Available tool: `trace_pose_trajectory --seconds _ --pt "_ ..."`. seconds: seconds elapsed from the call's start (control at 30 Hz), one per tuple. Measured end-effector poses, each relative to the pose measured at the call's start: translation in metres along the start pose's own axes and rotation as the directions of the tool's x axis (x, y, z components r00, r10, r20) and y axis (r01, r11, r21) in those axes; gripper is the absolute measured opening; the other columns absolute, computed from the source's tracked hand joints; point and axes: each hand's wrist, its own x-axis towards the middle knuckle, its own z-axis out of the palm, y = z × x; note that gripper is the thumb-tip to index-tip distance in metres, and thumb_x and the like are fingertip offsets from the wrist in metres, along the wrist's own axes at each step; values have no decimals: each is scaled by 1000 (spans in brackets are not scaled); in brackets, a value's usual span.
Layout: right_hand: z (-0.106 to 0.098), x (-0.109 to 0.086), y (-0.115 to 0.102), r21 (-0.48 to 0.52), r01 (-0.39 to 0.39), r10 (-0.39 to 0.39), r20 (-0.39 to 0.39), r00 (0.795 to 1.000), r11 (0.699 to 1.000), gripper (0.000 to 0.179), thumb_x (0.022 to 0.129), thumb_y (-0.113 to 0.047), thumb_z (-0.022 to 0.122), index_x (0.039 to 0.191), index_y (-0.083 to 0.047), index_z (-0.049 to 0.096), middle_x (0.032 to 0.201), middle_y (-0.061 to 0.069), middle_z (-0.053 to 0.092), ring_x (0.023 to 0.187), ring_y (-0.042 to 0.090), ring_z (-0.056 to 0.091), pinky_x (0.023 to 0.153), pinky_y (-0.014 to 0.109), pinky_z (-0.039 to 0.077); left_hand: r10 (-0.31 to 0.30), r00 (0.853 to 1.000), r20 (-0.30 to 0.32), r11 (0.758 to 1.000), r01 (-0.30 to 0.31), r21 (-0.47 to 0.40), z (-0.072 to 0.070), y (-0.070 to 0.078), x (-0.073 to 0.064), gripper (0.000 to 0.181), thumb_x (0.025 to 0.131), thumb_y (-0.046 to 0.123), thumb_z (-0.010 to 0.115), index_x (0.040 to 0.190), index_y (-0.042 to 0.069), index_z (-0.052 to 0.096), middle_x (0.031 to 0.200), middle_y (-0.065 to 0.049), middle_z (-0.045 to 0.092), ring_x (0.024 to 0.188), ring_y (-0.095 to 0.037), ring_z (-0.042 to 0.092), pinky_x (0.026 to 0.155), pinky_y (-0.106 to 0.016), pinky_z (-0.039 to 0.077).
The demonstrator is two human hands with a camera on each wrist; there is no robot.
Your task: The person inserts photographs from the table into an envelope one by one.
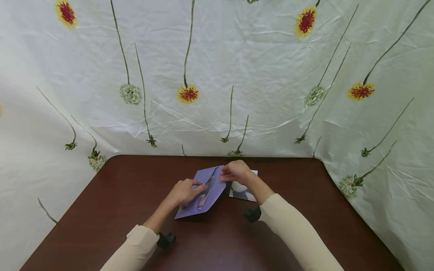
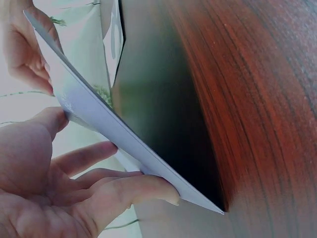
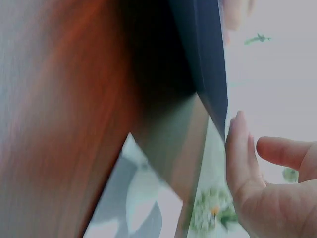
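Observation:
A purple envelope point(image 1: 213, 183) lies tilted on the dark wooden table point(image 1: 118, 195), its far end lifted off the wood. My left hand point(image 1: 184, 192) rests on its upper face with fairly straight fingers point(image 2: 124, 188), the index near a long slot in the paper. My right hand point(image 1: 235, 171) pinches the envelope's far top corner. In the left wrist view the envelope point(image 2: 114, 134) slopes above its own shadow. The right wrist view shows the envelope's dark underside point(image 3: 208, 74) just above my thumb point(image 3: 240, 158).
A printed photo or card point(image 1: 245, 192) lies flat on the table under my right wrist, also visible as the photo point(image 3: 133, 198) in the right wrist view. A white flowered sheet point(image 1: 217, 75) hangs behind and around the table.

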Motion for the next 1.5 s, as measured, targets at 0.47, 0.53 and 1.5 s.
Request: trace_pose_trajectory --seconds 0.47,0.53,1.5 --pt "-83 6 14 -57 -58 48 -153 987 997 44 103 -9 49 142 9 52 143 30 53 124 40 59 96 37 58 41 999 0 999 -41 18 -2 -2 0 45 100 41 58 129 9 71 135 -26 63 101 -30 67 59 -38 60" --pt "-91 8 17 -51 -71 61 -177 982 996 43 102 -9 49 141 9 53 141 29 55 119 38 62 92 35 59 47 999 0 999 -47 22 -2 -3 0 45 100 42 58 129 9 71 134 -26 63 101 -30 68 60 -38 60" --pt "-123 22 40 1 -165 157 -306 939 986 46 99 -13 56 142 6 53 125 18 57 96 20 59 84 26 57 27 999 40 1000 -27 -4 -5 -1 2 46 100 43 58 131 11 69 139 -25 60 95 -31 70 47 -37 56"
